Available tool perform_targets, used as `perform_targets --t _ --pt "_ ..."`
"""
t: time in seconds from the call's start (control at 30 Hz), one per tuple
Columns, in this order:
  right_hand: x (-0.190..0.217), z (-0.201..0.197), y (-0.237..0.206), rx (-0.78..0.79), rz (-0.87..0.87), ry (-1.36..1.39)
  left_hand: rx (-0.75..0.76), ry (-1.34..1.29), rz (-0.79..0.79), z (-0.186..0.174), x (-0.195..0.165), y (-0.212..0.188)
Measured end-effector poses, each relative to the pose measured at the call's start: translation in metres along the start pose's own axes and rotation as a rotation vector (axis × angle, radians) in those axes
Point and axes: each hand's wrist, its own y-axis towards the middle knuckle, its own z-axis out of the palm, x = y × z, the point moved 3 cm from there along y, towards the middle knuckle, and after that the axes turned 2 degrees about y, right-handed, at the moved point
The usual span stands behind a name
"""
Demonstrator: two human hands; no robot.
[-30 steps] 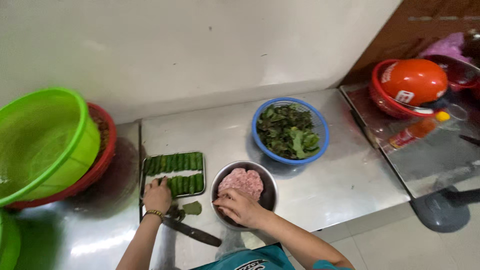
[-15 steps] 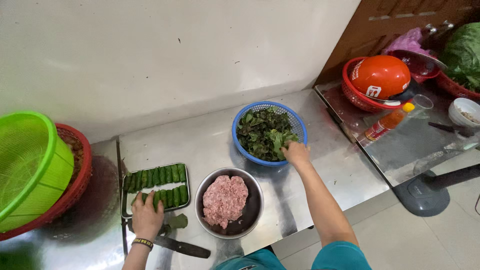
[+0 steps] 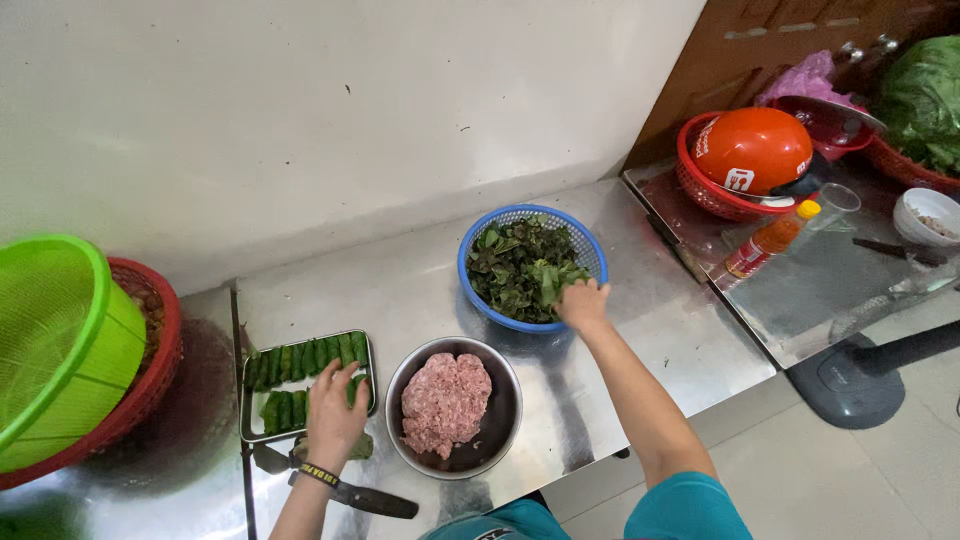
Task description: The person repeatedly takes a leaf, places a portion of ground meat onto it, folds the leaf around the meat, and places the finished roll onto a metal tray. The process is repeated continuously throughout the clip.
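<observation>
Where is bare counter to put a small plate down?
Bare steel lies behind the tray, between the wall and the blue basket, and right of the meat bowl. It is crowded around the left hand, tray, knife and bowl.

Right hand moved from meat bowl to leaf basket

Right hand (image 3: 582, 303) left the metal bowl of minced meat (image 3: 452, 405), reached to 1 o'clock, now grips a leaf at the blue basket (image 3: 590, 247) rim. Left hand (image 3: 335, 413) slid onto the tray of green rolls (image 3: 305, 355).
</observation>
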Motion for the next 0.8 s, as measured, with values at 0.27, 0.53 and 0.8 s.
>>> perform_targets --t 0.27,0.53,0.8 --pt "-0.005 0.001 0.016 0.005 -0.106 1.414 -0.027 -0.180 0.134 0.004 -0.037 0.006" --pt "0.067 -0.014 -0.074 0.386 -0.082 1.626 0.485 -1.106 -0.079 0.077 -0.117 0.007" --pt "0.113 0.004 -0.123 0.259 -0.293 1.827 0.282 -1.078 -0.094 0.092 -0.119 0.001"
